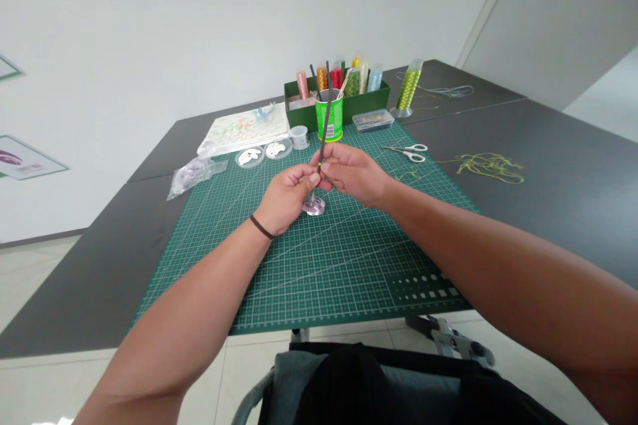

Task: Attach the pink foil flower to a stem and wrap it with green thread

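Both my hands meet over the middle of the green cutting mat (319,265). My left hand (286,198) is closed in a pinch on the lower part of a thin dark stick (325,129) that points up and away. My right hand (351,174) is also closed, its fingers pressed round the same stick just beside the left fingertips. A small pale lilac flower-like piece (314,205) lies on the mat right under the hands; whether it hangs from the stick I cannot tell.
Behind the hands stand a green can (330,116) with tools and a dark green box (339,103) of thread spools. Scissors (409,151) and tangled green thread (491,167) lie to the right. Two small dishes (263,153), a plastic bag (192,174) and a tray (246,127) sit left.
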`<move>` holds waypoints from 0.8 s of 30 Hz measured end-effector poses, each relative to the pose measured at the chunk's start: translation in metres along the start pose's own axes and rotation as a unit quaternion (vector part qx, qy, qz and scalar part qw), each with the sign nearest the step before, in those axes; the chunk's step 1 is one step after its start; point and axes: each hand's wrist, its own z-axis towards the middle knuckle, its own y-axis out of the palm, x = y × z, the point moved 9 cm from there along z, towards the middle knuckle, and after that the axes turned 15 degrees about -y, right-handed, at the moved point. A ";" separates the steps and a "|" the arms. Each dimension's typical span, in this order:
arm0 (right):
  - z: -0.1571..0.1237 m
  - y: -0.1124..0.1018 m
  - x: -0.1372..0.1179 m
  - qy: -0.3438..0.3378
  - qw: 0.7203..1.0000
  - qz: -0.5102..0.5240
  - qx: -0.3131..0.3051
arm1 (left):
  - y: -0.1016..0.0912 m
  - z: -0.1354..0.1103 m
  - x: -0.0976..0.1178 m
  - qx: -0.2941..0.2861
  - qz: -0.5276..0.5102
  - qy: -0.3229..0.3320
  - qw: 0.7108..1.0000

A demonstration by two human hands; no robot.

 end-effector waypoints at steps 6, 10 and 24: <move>0.000 0.002 0.002 -0.032 0.999 0.016 -0.035 | 0.002 -0.002 0.001 -0.010 0.018 -0.004 1.000; 0.000 -0.005 0.005 -0.044 0.999 -0.017 -0.017 | 0.002 -0.001 0.001 -0.017 0.019 0.000 1.000; 0.001 -0.011 -0.001 -0.069 0.980 -0.184 -0.011 | -0.016 -0.001 -0.005 0.119 0.054 -0.012 0.991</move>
